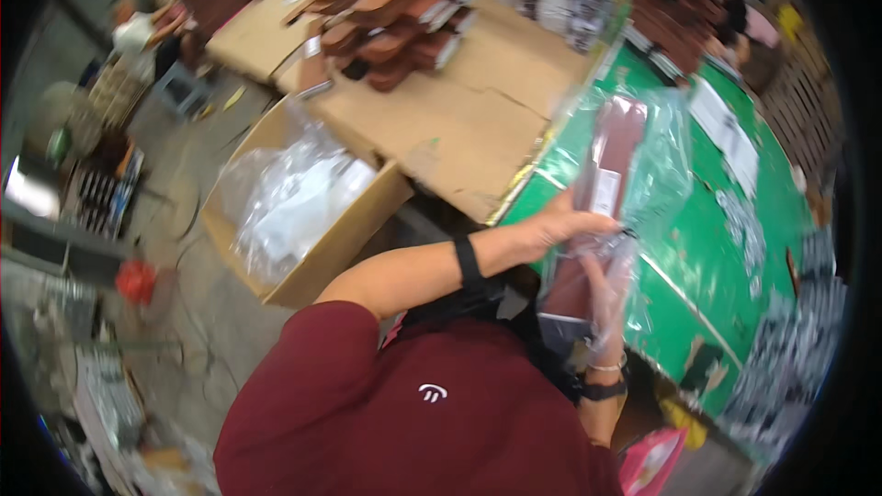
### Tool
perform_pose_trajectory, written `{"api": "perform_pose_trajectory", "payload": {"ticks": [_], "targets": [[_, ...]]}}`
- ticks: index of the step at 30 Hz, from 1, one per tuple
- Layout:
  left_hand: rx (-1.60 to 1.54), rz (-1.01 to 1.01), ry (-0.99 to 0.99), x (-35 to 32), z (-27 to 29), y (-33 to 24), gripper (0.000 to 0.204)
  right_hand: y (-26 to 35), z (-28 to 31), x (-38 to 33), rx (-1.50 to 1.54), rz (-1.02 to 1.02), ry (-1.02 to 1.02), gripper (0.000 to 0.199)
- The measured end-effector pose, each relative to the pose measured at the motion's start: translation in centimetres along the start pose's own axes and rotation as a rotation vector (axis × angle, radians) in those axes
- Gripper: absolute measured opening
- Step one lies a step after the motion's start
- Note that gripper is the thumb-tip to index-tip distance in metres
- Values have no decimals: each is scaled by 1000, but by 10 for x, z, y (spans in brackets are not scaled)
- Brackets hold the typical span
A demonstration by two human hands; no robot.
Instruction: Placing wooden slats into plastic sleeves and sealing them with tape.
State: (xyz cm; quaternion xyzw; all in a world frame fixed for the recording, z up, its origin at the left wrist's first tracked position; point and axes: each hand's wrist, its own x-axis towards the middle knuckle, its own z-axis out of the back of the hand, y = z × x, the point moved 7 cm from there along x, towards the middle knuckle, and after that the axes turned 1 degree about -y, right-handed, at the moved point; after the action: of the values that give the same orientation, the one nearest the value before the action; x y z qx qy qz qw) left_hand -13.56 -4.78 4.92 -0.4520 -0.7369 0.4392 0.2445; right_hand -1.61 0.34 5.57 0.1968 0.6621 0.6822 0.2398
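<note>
A long dark brown bar-shaped piece (617, 142) with a white label lies tilted in front of me, partly wrapped in a clear plastic bag (669, 152). My left hand (562, 223) is closed on the piece and its bag near the middle, thumb across the top. Clear film covers my right hand (606, 298), which grips the lower part from the right; I cannot tell whether it is inside the bag or behind a fold. The lower end of the piece, near my body, is dark.
An open carton (317, 262) with clear plastic bags stands at the left. Similar brown pieces (404, 23) are piled on a cardboard-covered table (441, 133). White sheets (726, 133) and plastic bags (740, 230) lie on the green tabletop (684, 289). Another person (138, 41) sits far left.
</note>
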Motion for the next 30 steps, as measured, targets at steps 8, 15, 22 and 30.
{"api": "perform_pose_trajectory", "payload": {"ticks": [8,15,22,30], "targets": [[-156,5,-84,-21,22,4,73,20,-10,-1,-118,47,42,66],[-599,-102,-435,-24,110,-29,42,20,124,-7,382,36,-11,64],[-411,-279,-522,-23,156,-71,36,-3,145,-20,-52,-4,-190,66],[-533,-277,-462,-31,134,-72,39,-54,13,-14,595,-235,133,95]]}}
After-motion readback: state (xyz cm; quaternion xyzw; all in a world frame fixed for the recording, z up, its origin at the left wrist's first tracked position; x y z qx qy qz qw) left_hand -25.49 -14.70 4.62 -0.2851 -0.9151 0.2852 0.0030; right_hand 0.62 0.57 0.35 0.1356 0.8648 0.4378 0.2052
